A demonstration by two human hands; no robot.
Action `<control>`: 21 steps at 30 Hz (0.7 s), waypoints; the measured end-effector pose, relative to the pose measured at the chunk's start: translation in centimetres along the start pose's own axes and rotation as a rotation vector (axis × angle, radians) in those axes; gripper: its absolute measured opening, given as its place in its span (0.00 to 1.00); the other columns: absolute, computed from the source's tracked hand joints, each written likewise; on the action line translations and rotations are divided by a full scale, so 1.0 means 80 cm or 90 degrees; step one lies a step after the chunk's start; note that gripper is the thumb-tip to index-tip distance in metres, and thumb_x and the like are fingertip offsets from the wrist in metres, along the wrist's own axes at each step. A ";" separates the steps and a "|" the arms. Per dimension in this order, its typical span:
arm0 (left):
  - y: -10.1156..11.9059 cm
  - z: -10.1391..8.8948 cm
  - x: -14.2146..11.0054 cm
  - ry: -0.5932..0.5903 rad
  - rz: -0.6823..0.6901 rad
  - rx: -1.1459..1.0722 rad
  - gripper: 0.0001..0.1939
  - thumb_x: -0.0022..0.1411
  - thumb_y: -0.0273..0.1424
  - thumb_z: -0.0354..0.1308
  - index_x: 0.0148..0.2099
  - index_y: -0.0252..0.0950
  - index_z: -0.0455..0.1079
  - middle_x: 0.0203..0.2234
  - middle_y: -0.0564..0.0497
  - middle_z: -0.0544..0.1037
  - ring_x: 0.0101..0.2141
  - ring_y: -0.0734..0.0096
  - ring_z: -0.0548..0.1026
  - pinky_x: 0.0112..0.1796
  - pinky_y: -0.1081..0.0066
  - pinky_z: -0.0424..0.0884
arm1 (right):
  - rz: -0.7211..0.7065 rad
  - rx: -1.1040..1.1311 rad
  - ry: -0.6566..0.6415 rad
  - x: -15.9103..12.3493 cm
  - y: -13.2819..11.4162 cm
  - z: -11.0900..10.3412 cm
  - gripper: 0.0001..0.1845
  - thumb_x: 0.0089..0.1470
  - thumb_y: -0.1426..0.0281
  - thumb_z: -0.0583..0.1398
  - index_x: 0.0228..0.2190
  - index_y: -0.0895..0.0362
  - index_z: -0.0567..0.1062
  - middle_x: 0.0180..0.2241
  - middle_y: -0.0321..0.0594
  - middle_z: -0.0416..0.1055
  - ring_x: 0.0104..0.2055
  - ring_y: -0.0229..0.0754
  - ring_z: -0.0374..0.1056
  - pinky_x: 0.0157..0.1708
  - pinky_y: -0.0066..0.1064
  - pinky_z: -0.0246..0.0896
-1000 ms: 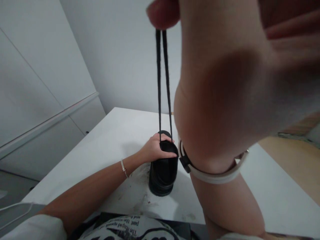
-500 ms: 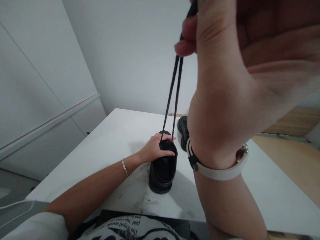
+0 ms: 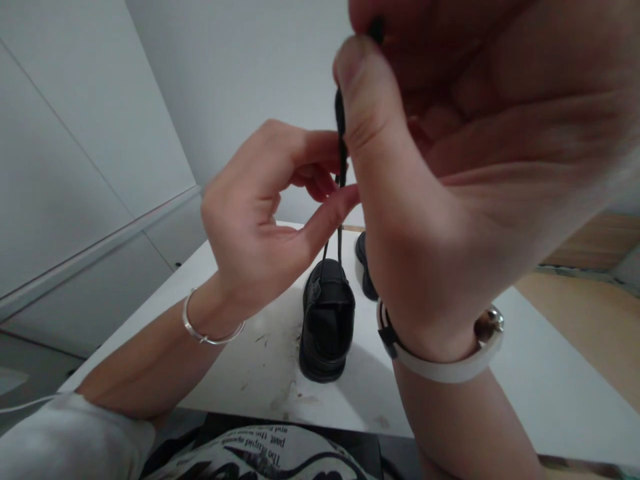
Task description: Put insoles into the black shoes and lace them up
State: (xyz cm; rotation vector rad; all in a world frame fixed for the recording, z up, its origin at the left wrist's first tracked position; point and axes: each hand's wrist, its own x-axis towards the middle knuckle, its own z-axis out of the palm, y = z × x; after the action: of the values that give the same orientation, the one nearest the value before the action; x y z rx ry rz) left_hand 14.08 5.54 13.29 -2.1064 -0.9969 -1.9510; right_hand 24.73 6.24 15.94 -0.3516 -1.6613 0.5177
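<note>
**Left hand lifted from shoe to laces**

Rose off the heel of the shoe [image 3: 327, 320], where half a second earlier it had rested, and came up to the laces [image 3: 341, 143]: so went the left hand [image 3: 260, 220]. Meanwhile dropped lower and nearer the camera, the right hand [image 3: 450, 167], and drew the two strands closer together.

Far left: pale cabinet doors [image 3: 75, 167], with a white sleeve [image 3: 65, 440] at the bottom corner. Next, a thin silver bracelet [image 3: 205, 333] on the left wrist. Left fingers half curled, thumb and forefinger closing about the laces just below the right thumb; hard to tell whether actually pressed on them.

Centre: black shoe standing heel-first toward the camera on the white table [image 3: 540, 373], a little scuffed and smudged around it. Laces stretched taut, straight up from the shoe's top to the hands. Just beyond, right of it, a second dark shoe [image 3: 365, 267], mostly hidden by the right wrist.

Right: laces pinched between right thumb and fingers, high above the table. White band [image 3: 445, 363] around that wrist. Wooden floor [image 3: 590, 307] past the table edge.
</note>
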 end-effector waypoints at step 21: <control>-0.179 -0.065 -0.040 0.140 -0.301 -0.313 0.08 0.65 0.36 0.63 0.40 0.37 0.71 0.17 0.60 0.69 0.14 0.82 0.49 0.16 0.74 0.41 | 0.245 0.044 0.533 -0.112 0.108 -0.182 0.08 0.44 0.73 0.64 0.31 0.58 0.75 0.25 0.31 0.62 0.18 0.27 0.45 0.15 0.23 0.34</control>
State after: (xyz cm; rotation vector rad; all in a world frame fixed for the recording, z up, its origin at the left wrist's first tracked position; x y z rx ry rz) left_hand 2.36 12.92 6.23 -1.9119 -1.1413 -2.8403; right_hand 39.93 11.04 5.31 -0.7294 -0.7630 0.5990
